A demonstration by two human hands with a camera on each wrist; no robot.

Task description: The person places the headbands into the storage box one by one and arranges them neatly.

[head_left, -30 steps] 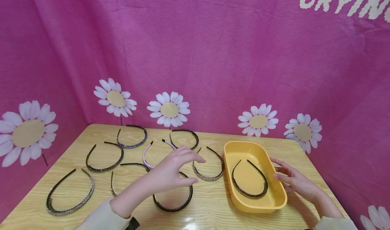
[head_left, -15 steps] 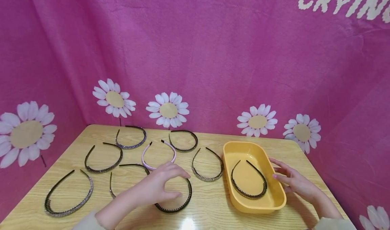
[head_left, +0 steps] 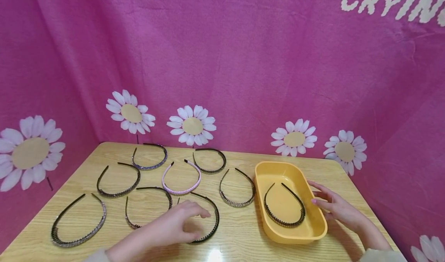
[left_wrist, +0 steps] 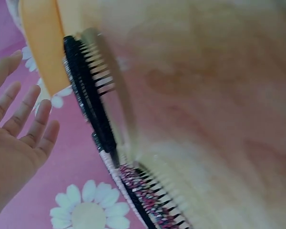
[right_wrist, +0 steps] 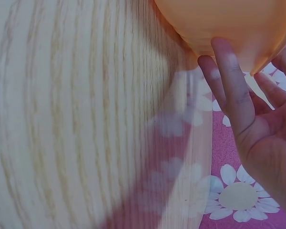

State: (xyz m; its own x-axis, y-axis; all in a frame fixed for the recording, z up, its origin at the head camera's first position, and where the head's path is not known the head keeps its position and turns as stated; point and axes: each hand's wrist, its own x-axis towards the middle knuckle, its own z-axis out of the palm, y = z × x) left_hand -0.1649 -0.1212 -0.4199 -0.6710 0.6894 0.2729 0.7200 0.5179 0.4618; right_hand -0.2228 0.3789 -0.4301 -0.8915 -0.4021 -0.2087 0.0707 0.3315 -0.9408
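My left hand (head_left: 177,225) hovers over the black toothed headband (head_left: 217,220) at the table's front middle, fingers apart and holding nothing. In the left wrist view its spread fingers (left_wrist: 26,117) are beside a black headband (left_wrist: 88,90). My right hand (head_left: 338,208) touches the right side of a yellow plastic tray (head_left: 288,238). The right wrist view has its nearly straight fingers (right_wrist: 236,90) against the tray's outer wall (right_wrist: 229,24). Inside the tray lies one dark toothed headband (head_left: 286,222).
Several more headbands lie on the wooden table (head_left: 240,231): a pink one (head_left: 181,191), a blue glittery one (head_left: 153,166), a silver-fronted one (head_left: 240,204) close to the tray and a large one (head_left: 80,242) at front left. A pink flowered cloth (head_left: 236,69) hangs behind.
My left hand has moved left and toward the front, down over the black headband, uncovering the pink one. My right hand and the tray stay in place.
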